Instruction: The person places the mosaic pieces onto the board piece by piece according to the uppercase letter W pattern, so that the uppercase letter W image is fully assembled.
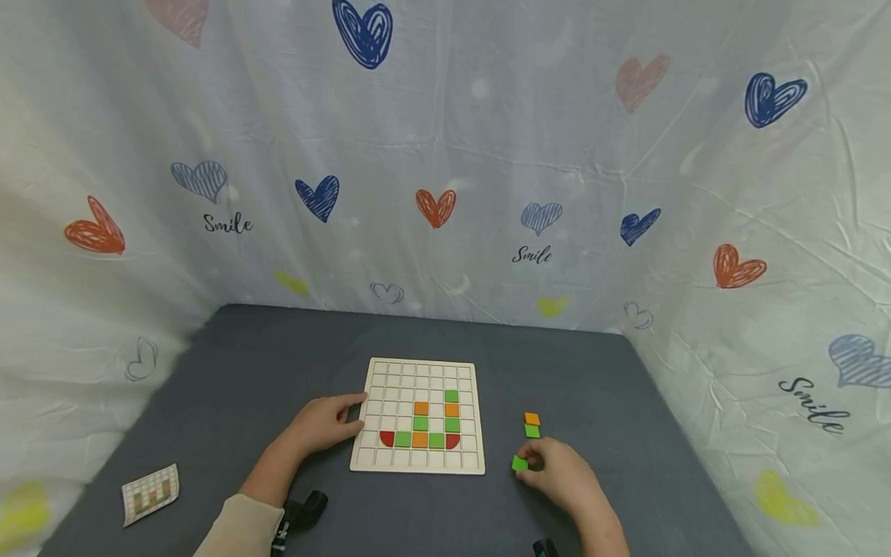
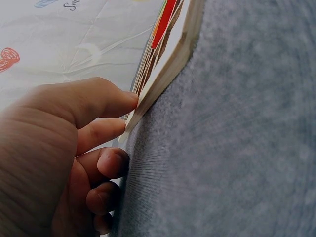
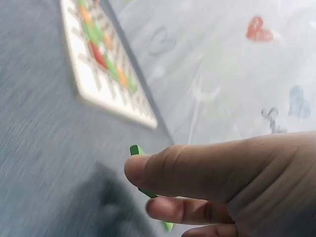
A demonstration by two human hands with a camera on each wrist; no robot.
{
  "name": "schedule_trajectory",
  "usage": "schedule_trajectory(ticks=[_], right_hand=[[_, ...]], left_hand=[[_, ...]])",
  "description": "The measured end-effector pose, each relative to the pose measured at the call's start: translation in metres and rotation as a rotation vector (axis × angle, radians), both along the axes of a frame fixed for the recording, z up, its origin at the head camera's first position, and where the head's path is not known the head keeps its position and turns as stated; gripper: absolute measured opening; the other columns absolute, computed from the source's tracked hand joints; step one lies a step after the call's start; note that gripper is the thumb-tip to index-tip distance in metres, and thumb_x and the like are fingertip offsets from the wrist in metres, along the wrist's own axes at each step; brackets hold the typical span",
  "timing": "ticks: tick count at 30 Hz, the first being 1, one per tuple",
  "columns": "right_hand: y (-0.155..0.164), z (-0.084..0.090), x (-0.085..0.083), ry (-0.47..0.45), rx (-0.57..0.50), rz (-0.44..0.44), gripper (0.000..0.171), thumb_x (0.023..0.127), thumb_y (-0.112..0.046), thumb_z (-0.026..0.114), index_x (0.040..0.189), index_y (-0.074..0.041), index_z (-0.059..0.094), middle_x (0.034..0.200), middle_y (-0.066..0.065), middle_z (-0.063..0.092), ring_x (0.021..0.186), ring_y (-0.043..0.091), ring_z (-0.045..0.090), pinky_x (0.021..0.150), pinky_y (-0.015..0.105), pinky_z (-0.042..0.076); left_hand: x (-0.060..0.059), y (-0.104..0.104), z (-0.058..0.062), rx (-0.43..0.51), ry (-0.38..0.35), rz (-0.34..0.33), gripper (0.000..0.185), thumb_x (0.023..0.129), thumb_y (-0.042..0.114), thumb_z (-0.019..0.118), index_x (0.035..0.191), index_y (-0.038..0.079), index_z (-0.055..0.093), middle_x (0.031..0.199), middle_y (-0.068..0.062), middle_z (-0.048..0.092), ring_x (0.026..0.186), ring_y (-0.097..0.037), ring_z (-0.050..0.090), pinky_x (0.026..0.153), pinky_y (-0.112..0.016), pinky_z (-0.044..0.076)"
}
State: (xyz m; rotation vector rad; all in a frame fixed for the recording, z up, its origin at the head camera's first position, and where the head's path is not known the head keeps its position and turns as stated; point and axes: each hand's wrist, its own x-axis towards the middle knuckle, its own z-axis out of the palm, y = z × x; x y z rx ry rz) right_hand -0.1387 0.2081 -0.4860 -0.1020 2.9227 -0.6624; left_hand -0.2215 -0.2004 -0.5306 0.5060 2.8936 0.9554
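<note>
A pale gridded puzzle board (image 1: 418, 462) lies on the dark tabletop. Green and orange square tiles and two red quarter-round pieces sit in some of its cells. At the board's left edge, my left hand (image 1: 323, 422) touches the side with thumb and forefinger; the left wrist view shows its other fingers bent below. To the right of the board, my right hand (image 1: 562, 473) pinches a green square tile (image 1: 519, 463) between thumb and fingers. Just beyond that hand lie a loose orange tile (image 1: 532, 418) and a loose green tile (image 1: 532, 432).
A small card (image 1: 150, 495) printed with a coloured grid pattern lies at the table's left side, its edges slightly curled. White curtains (image 1: 445, 155) with hearts and "Smile" lettering hang behind the table (image 1: 306, 340) and on both sides.
</note>
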Motion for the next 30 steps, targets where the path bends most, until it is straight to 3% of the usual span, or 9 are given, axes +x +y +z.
schedule_trajectory(ticks=[14,30], right_hand=[[-0.063,0.040,-0.039,0.192,-0.006,0.181,0.020,0.078,-0.027,0.077,0.095,-0.018,0.072,0.091,-0.005,0.062,0.082,0.015,0.059,0.066,0.034,0.047],[-0.116,0.050,-0.072,0.221,-0.009,0.295,0.025,0.081,-0.027,0.072,0.104,-0.018,0.073,0.099,-0.005,0.065,0.092,0.019,0.062,0.070,0.035,0.049]], left_hand=[[-0.001,-0.001,-0.001,-0.008,0.001,-0.002,0.052,0.085,0.036,0.069,0.134,0.021,0.057,0.056,0.007,0.044,0.046,-0.011,0.037,0.048,-0.027,0.031],[0.001,0.001,0.002,-0.009,-0.006,0.011,0.053,0.085,0.035,0.070,0.134,0.021,0.056,0.055,0.006,0.044,0.046,-0.011,0.037,0.048,-0.027,0.031]])
